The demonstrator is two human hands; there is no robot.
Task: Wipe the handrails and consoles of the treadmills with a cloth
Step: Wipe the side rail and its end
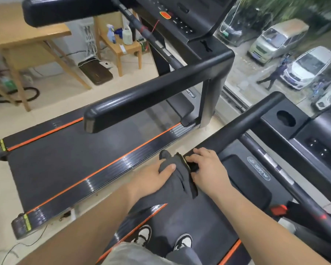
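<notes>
Head view: left hand (153,180) clamped on cloth (177,180), fingers hidden beneath; right hand (208,169) fingers curled round handrail (246,123) end.

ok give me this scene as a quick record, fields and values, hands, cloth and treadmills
standing on: near treadmill, window on the right
cloth: dark grey, draped over the near end of the handrail
left hand: grips the cloth, thumb on top
right hand: on the handrail's end, fingers curled at the cloth's edge; what they hold is unclear
second treadmill: to the left, nobody on it
</notes>
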